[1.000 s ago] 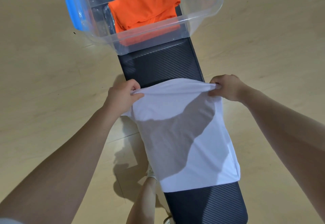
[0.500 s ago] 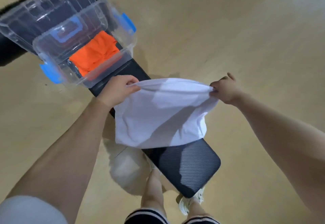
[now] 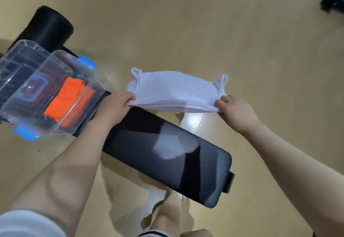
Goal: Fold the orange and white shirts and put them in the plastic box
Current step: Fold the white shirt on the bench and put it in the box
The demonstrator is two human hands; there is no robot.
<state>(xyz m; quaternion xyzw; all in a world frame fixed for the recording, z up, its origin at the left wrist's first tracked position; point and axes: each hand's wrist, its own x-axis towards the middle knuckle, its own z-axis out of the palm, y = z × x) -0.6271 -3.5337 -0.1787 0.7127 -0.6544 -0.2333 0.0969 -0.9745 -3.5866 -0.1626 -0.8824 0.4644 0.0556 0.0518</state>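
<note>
Left hand (image 3: 119, 104) and right hand (image 3: 229, 104) each pinch a corner of the white shirt (image 3: 176, 91), held off the bench (image 3: 167, 153) — the loose folds could slip open before reaching the box (image 3: 55, 95).

Both bare forearms reach forward from the bottom corners. Left hand (image 3: 116, 106) curled, fingers pinching the left end of the white shirt (image 3: 176, 92). Right hand (image 3: 235, 109) curled too, pinching the right end, ring (image 3: 227, 99) on one finger. Hands level, well apart, cloth held between them.
</note>
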